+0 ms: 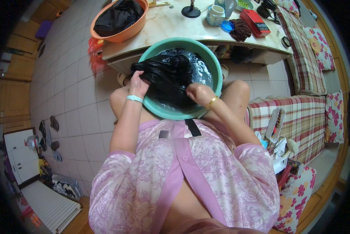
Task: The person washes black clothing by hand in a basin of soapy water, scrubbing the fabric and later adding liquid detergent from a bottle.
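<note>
A wet black garment (165, 76) is bunched up in a green basin (218, 74) of water between my knees. On its left side my left hand (139, 84), with a pale band on the wrist, is closed round the cloth and lifts part of it near the rim. My right hand (201, 94), a gold-coloured bracelet at its wrist, is curled into a fist over the basin's right side. Its fingertips meet the garment's lower right edge and look closed on it. The garment's exact kind is hidden by its folds.
A pale table (163, 25) stands just beyond the basin. On it are an orange basin (143, 15) with black cloth inside, a white tub (215, 15), a red box (255, 23) and a brown cloth (240, 30). A plaid-covered seat (300, 124) holding several small items lies to the right.
</note>
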A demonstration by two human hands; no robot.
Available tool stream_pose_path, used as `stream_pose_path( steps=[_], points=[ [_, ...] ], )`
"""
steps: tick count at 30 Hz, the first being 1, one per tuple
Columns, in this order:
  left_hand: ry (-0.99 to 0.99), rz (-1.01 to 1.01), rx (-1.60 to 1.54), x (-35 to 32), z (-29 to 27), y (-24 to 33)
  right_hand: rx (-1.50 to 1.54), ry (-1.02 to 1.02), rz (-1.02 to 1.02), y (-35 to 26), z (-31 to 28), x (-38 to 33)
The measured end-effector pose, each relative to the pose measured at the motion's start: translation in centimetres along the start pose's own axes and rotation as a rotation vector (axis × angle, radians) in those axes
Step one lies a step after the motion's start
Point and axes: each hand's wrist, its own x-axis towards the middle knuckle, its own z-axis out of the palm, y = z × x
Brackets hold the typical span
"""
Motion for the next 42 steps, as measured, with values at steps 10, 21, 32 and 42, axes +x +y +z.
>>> stream_pose_path(
  steps=[10, 21, 32, 42],
  points=[
    [-0.278, -0.111, 0.115, -3.3, 3.5, -0.1, 0.076, 0.32, -0.018, -0.6, 1.8, 7.1],
    [0.045, 0.125, 0.571, -3.5, 3.4, 2.6, 0.573, 0.581, 0.086, -0.7, -8.7, 3.9],
    [0.12, 0.176, 1.384, -4.2, 2.3, -0.2, 0.605, 0.428, -0.008, -5.1, -3.8, 1.8],
    [-0.056, 0.115, 0.925, -5.4, -0.6, -2.5, 0.36, 0.166, -0.084, -6.5, 0.7, 2.7]
  ],
)
